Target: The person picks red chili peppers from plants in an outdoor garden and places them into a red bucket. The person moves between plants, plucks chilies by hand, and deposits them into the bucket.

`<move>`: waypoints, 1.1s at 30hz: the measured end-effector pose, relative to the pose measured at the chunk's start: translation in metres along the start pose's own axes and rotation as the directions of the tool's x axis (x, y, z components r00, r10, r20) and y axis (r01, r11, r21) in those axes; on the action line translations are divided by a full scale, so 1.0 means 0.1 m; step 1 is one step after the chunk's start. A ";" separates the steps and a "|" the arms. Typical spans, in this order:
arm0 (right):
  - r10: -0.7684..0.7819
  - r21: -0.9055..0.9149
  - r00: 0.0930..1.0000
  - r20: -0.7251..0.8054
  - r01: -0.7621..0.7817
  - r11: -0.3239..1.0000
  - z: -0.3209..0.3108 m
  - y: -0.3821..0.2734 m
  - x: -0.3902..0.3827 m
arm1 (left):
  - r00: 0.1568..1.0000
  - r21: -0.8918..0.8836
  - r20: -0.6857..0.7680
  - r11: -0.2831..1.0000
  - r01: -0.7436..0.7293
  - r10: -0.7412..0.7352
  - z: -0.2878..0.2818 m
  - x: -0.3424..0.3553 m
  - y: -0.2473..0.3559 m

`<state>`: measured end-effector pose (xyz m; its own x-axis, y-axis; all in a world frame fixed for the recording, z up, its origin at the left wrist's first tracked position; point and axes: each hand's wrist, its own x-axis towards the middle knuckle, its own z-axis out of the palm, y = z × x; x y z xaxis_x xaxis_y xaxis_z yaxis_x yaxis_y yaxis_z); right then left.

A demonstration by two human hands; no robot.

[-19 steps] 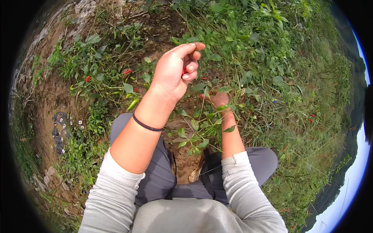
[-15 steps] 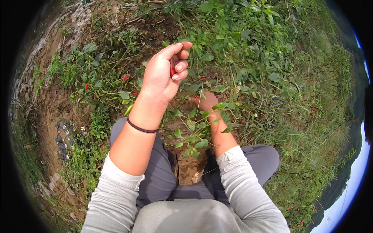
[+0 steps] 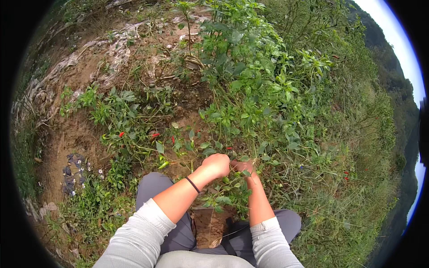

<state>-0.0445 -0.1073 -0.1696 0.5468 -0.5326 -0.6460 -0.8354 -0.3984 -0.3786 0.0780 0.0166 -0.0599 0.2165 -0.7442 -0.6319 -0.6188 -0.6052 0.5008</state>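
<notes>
The left hand (image 3: 217,165) is curled with its back up, so I can't tell whether it grips anything. Just beside it, the right hand (image 3: 242,167) is partly hidden by leaves (image 3: 246,173), its hold equally unclear to me. A small red chilli (image 3: 229,148) shows just beyond them; a slim, glossy green chilli (image 3: 164,165) sits left. Knitted grey sleeves (image 3: 142,232) run off the near edge. Rough brown soil (image 3: 76,136) spreads left, wispy grass (image 3: 330,201) right.
</notes>
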 end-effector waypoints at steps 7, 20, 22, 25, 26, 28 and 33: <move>0.033 0.678 0.997 0.063 -0.067 0.732 -0.23 0.00 -0.29 | 0.973 -0.689 0.071 0.695 0.208 -0.220 0.60 0.67 -0.27; 0.063 0.433 0.964 -0.257 0.056 0.900 -0.65 0.25 -1.07 | 0.784 0.066 -0.425 0.880 -0.471 0.452 0.24 -0.40 0.06; 0.132 0.512 0.944 -0.302 0.044 0.858 -0.90 0.26 -1.23 | 0.872 -0.095 -0.272 0.890 -0.446 0.408 -0.18 -0.90 -0.14; 0.161 0.741 0.936 -0.313 0.135 0.658 -1.28 -0.10 -1.64 | 0.859 -0.573 -0.316 0.641 -0.511 0.402 -0.92 -1.73 -0.97; 0.120 0.797 0.929 -0.351 0.229 0.559 -1.32 -0.21 -1.69 | 0.932 -0.741 -0.343 0.577 -0.344 0.116 -1.05 -1.94 -1.31; -0.139 0.857 0.917 -0.373 0.398 0.328 -1.34 -0.61 -1.81 | 0.575 -0.635 -0.727 0.687 -0.353 -0.376 -1.11 -1.93 -2.03; -0.532 0.928 0.833 -0.153 0.306 0.212 -0.97 -1.59 -1.84 | 0.634 -0.400 -0.341 0.717 0.570 -0.694 -1.04 -1.53 -2.78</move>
<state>-0.0073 -0.0180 0.0737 0.9082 -0.3464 -0.2352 -0.0612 0.4458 -0.8930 0.2952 0.2690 -0.0412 0.8245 -0.1478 -0.5462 -0.0180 -0.9716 0.2358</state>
